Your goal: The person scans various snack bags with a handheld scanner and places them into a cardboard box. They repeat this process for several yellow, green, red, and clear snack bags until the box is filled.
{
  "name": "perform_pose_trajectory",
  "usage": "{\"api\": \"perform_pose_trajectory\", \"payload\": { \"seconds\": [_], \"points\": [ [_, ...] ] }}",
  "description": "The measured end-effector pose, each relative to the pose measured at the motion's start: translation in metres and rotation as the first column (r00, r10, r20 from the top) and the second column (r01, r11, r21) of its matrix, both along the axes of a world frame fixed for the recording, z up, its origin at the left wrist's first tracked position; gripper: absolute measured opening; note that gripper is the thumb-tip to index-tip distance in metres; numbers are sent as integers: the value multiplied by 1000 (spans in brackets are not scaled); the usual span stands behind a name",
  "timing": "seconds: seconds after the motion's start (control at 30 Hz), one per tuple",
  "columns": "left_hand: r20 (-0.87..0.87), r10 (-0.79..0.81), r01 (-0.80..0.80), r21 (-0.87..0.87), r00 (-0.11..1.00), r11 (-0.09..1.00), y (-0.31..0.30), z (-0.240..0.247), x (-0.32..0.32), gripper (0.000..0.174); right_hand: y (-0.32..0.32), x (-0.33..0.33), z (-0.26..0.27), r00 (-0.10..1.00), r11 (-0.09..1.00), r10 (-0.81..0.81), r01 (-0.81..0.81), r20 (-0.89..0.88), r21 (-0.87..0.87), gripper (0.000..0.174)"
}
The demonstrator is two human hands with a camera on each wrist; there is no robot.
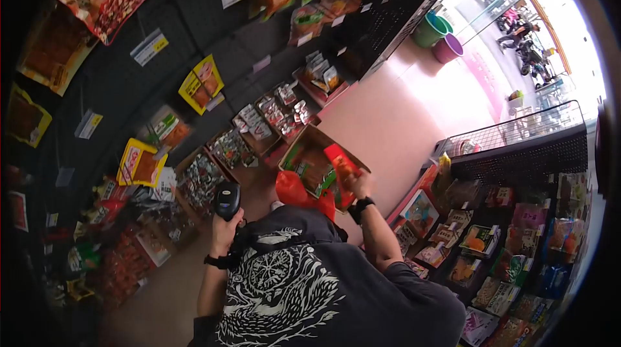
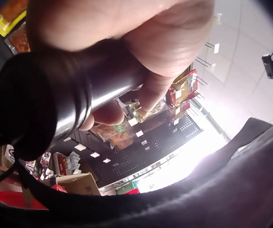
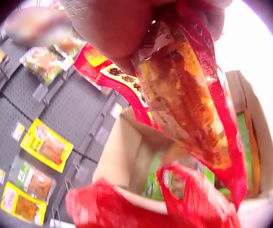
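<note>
My left hand [image 1: 224, 233] grips the handle of a black barcode scanner [image 1: 227, 200], whose head points up in the head view. In the left wrist view, fingers curl round its dark handle [image 2: 56, 102], and a cable hangs from its end. My right hand [image 1: 363, 185] pinches the top of a red snack packet [image 3: 186, 102] with a clear window showing reddish-orange food. The packet hangs over an open cardboard box [image 3: 122, 154] containing green-edged packets [image 1: 309, 177]. A red plastic bag [image 1: 292, 188] lies across the box's near side.
To the left, a black pegboard wall holds hanging snack packets [image 1: 201, 84] with price tags. Boxes of small packets [image 1: 253, 120] line its foot. On the right stands a low rack of packets [image 1: 482, 239]. Green [image 1: 429, 31] and purple buckets [image 1: 447, 48] stand by the bright doorway.
</note>
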State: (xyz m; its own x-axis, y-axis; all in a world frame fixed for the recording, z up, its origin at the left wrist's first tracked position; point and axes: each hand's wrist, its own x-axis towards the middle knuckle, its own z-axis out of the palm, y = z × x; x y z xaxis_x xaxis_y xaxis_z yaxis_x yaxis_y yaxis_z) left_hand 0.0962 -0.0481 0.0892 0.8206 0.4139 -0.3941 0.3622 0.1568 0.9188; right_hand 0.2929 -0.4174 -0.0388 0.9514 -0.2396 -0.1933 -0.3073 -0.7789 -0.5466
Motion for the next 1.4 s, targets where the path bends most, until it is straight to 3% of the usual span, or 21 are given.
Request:
{"api": "perform_pose_trajectory", "payload": {
  "seconds": [0.03,0.07,0.13,0.2,0.33,0.47,0.67,0.77,0.87,0.9,0.93,0.97,1.0,1.03,1.07,1.13,1.2,1.27,1.4],
  "points": [
    [-34,16,-16,3,999,1000,-1,1,-5,13,-10,18,-11,999,1000,-15,16,49,-16,25],
    [-32,44,-45,-14,999,999,-1,4,-9,12,-5,28,13,995,999,-20,17,99,32,26],
    [-46,85,-86,-29,995,996,0,5,-13,11,8,45,19,1000,1000,-2,2,26,-14,24],
    [-95,66,-64,17,993,998,1,7,-32,11,18,34,-11,963,956,257,-241,81,-166,22],
    [-104,64,-61,32,993,998,4,5,-47,11,53,-27,-33,886,883,460,-464,-68,-76,20],
    [-96,87,-90,-30,992,996,0,7,-46,11,66,-73,-61,880,896,439,-443,-183,19,24],
    [-61,114,-118,-66,992,991,4,-14,-27,12,53,-38,-53,877,898,415,-438,-243,-49,33],
    [-96,85,-89,-36,992,995,15,-15,-19,14,56,-12,-17,867,879,461,-475,-189,-37,31],
    [-142,97,-110,-89,985,990,22,-12,-21,12,66,1,10,897,904,417,-391,-151,174,31],
    [-170,66,-82,-88,983,993,24,-14,-25,12,63,3,-4,900,866,366,-237,-236,441,30],
    [-177,71,-88,-87,982,992,23,-4,-22,12,78,3,18,896,865,371,-238,-242,443,30],
    [-138,-6,-16,-155,990,988,20,7,-17,14,93,2,42,909,701,328,-50,-259,711,29],
    [-94,-80,58,-219,992,974,16,22,-13,16,107,-1,60,912,442,290,142,-291,886,28],
    [-36,-126,112,-261,991,959,14,34,-9,16,118,-1,61,884,298,332,233,-329,926,29],
    [-31,-118,107,-250,993,962,14,49,-4,16,129,-4,65,888,252,356,209,-292,945,31],
    [49,-262,264,-298,964,917,14,78,1,15,159,-3,99,893,334,417,26,-172,942,32],
    [56,-283,288,-271,957,918,16,78,-15,14,180,-2,99,868,276,465,48,-177,960,28],
    [23,-383,373,-289,923,882,17,85,-30,14,207,-8,123,891,45,430,140,-145,989,30],
    [8,-382,373,-239,924,897,8,91,-61,13,252,-25,149,869,-17,486,114,-91,993,24]
  ]
}}
